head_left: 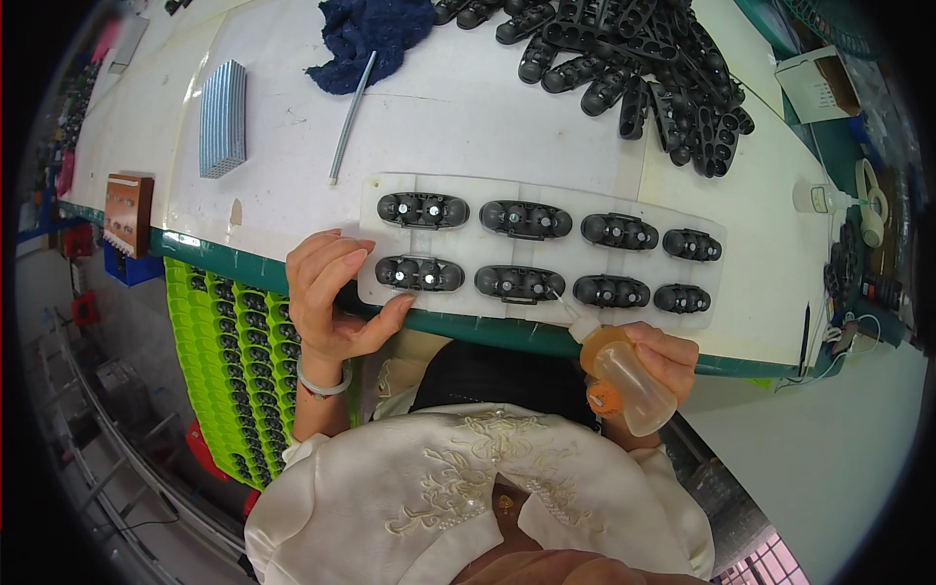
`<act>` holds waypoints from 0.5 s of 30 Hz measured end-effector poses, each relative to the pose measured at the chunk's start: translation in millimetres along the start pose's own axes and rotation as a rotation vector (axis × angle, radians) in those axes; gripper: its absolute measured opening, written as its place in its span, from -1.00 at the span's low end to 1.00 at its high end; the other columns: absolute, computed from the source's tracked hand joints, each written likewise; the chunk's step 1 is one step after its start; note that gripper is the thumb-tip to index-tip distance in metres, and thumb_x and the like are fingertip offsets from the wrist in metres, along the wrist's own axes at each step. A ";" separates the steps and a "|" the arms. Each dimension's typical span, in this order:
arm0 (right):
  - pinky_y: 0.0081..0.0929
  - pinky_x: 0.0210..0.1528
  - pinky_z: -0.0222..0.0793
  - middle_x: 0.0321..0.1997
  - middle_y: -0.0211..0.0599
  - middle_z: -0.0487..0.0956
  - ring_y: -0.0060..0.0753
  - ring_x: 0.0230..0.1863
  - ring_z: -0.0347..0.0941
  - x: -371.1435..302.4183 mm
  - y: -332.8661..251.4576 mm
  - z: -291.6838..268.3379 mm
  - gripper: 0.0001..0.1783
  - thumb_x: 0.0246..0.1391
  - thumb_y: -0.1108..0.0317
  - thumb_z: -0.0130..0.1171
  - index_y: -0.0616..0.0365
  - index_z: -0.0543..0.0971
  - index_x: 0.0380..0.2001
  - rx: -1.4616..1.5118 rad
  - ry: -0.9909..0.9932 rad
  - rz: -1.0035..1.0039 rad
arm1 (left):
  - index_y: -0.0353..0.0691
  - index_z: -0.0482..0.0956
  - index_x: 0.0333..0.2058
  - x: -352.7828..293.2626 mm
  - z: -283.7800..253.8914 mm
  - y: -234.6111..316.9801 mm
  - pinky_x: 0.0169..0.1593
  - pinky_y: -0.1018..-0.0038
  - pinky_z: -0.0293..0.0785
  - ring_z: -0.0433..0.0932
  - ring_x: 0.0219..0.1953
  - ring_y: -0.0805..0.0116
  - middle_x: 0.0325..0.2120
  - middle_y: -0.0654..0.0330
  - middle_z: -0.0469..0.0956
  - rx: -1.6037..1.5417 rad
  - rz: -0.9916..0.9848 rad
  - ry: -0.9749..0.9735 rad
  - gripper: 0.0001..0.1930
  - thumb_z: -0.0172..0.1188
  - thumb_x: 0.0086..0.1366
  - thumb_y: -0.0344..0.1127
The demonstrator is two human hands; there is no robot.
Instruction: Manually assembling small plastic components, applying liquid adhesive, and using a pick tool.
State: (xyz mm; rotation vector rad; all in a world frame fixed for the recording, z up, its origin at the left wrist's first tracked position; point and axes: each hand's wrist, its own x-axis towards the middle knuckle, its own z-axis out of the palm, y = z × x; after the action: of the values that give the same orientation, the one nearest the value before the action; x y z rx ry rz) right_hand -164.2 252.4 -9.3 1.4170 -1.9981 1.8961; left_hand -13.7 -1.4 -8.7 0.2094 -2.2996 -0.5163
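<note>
A white fixture board (448, 239) lies along the table's front edge, holding two rows of black oval plastic parts, some with bright round metal bits on top. My right hand (665, 356) grips a translucent squeeze bottle (634, 385) with an orange-brown collar, tilted so its thin nozzle tip meets or nearly meets a black part (520, 283) in the near row. My left hand (331, 297) rests by the board's left end, fingers apart and holding nothing, its thumb close to the leftmost near part (420, 274).
A pile of black parts (643, 68) covers the far right. Behind the board lie a thin rod (353, 117), a dark blue cloth (366, 39) and a stack of silvery-blue rods (223, 119). Green trays (210, 361) of black parts stand below left; a small bottle (819, 199) stands right.
</note>
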 end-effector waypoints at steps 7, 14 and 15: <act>-0.29 -0.27 0.48 -0.23 -0.01 0.33 -0.11 -0.30 0.45 4.4 -7.0 1.1 -0.54 -0.19 0.52 0.30 0.31 0.34 -0.20 -0.048 -0.043 -0.007 | -0.22 0.38 -0.15 -0.1 0.2 0.5 -0.07 0.28 0.37 0.41 -0.20 0.11 -0.28 0.11 0.49 0.002 -0.007 -0.003 -0.44 0.39 -0.19 -0.29; -0.27 -0.43 0.43 -0.18 -0.02 0.31 -0.12 -0.41 0.43 -17.2 6.0 -29.0 -0.60 -0.07 0.43 0.21 0.32 0.35 -0.16 0.168 0.047 0.036 | -0.22 0.38 -0.14 1.5 -0.3 0.8 -0.07 0.25 0.36 0.42 -0.22 0.12 -0.30 0.10 0.50 -0.007 -0.015 -0.007 -0.43 0.39 -0.19 -0.30; -0.27 -0.43 0.43 -0.18 -0.02 0.31 -0.12 -0.41 0.43 -16.2 6.8 -31.3 -0.60 -0.07 0.43 0.21 0.32 0.35 -0.16 0.160 0.046 0.038 | -0.22 0.38 -0.14 2.1 -0.4 1.0 -0.07 0.25 0.36 0.42 -0.22 0.12 -0.30 0.10 0.50 -0.015 -0.015 -0.006 -0.43 0.39 -0.19 -0.30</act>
State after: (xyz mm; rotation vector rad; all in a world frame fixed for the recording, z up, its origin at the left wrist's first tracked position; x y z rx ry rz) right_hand -175.6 285.7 -16.2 1.3639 -1.9046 2.1269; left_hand -14.8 -1.3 -6.6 0.2187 -2.3011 -0.5425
